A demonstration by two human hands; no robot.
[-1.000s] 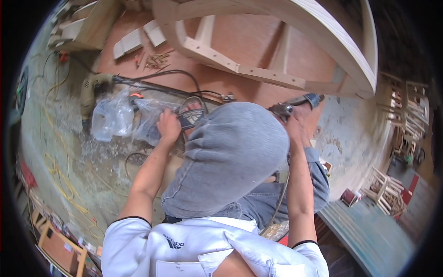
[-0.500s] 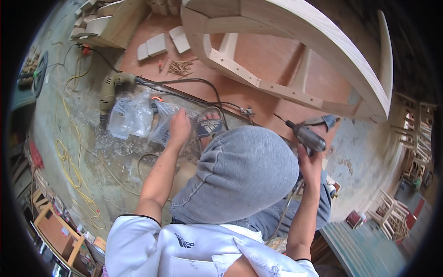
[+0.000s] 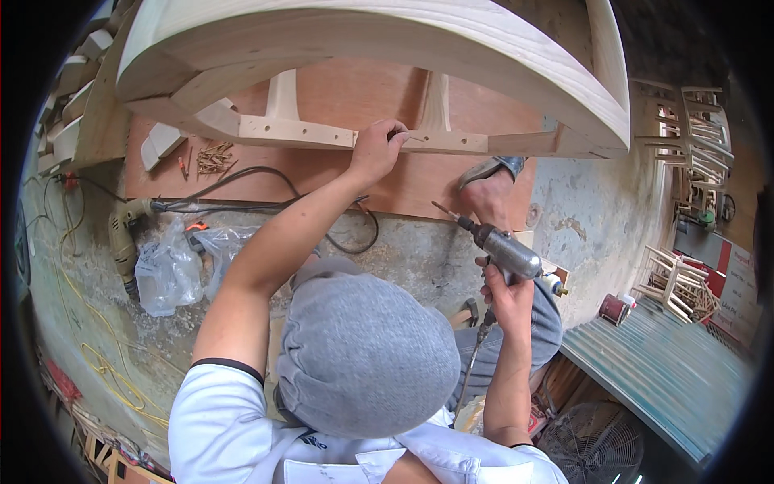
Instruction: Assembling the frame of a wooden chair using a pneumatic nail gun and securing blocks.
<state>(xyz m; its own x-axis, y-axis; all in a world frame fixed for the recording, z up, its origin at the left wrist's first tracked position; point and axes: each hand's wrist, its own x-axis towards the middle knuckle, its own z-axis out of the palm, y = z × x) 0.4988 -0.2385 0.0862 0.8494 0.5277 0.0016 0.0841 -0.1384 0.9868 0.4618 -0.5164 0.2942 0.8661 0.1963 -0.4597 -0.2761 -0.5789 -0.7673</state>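
Observation:
Against the lower rail (image 3: 318,132) of a pale curved wooden frame, my left hand (image 3: 377,153) is closed in a pinch. A thin screw (image 3: 416,139) pokes out of its fingertips beside the rail, which has several drilled holes. My right hand (image 3: 508,302) grips a grey air screwdriver (image 3: 509,253) with a hose hanging from it. Its bit points up and left, apart from the frame. Behind my bent denim knee (image 3: 367,347), my left foot is hidden; my right foot (image 3: 488,198) rests near the board's edge.
A reddish board (image 3: 339,181) lies under the frame, with a pile of screws (image 3: 214,158) and pale wooden blocks (image 3: 161,145). To the left are a drill (image 3: 122,234), a clear plastic bag (image 3: 169,270) and black cables (image 3: 266,171). A fan (image 3: 592,440) stands lower right.
My left hand has gone from the plastic bag up to the frame's rail, now pinching a screw. My right hand has shifted left and lower with the air screwdriver. The view has shifted too.

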